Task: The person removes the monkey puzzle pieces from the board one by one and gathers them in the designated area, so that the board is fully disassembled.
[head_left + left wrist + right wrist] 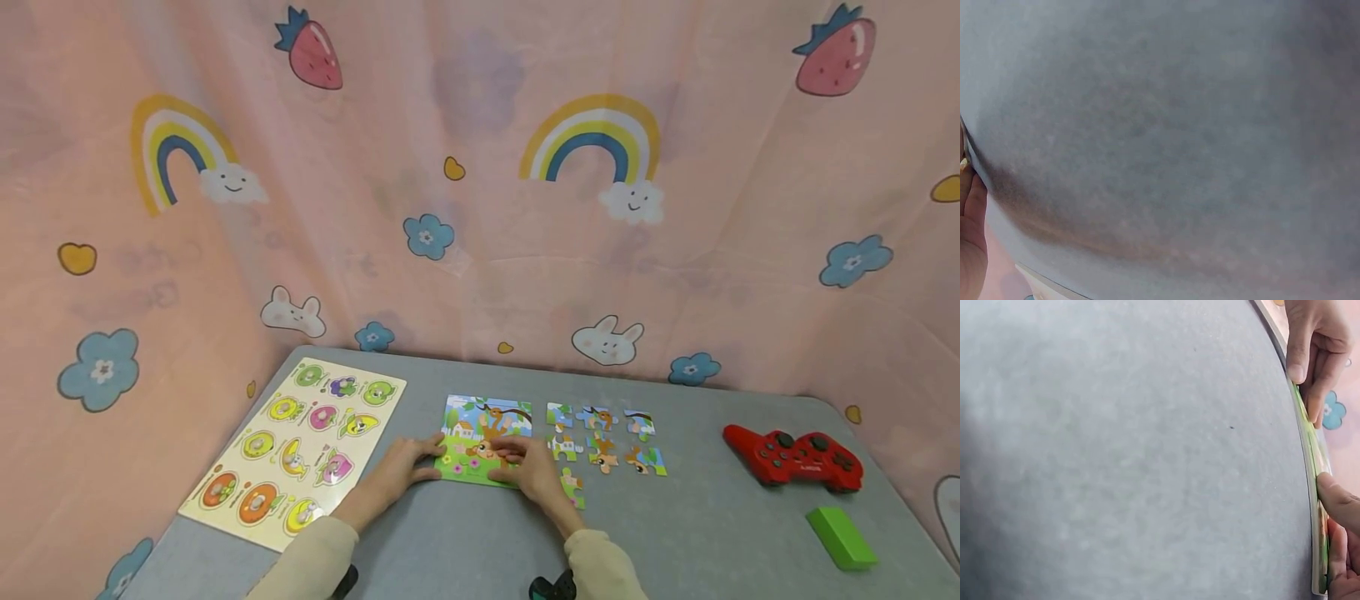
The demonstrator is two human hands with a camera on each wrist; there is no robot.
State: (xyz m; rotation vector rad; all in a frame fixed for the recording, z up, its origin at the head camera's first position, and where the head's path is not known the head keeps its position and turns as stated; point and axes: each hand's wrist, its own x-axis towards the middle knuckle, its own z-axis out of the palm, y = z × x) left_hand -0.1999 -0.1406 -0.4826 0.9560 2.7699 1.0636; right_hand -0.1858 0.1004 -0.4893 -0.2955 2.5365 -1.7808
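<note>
A jigsaw puzzle board [468, 408] printed with a monkey, a house and flowers lies on the table. My left hand [401, 468] rests at the board's left edge, its thumb and fingertips touching it. From the right, my right hand [534, 471] reaches over the board's lower right part, thumb and fingertips spread on the surface. Part of the picture is hidden under that hand. In the right wrist view, both hands show at the thin edge of the board [1305, 419]. Loose puzzle pieces [602, 454] lie in rows just right of the board.
A cream board of fruit shapes [311, 437] lies to the left on the grey table [675, 542]. Farther right are a red game controller [795, 458] and a green block [842, 538]. Behind the table hangs a pink patterned curtain [480, 283].
</note>
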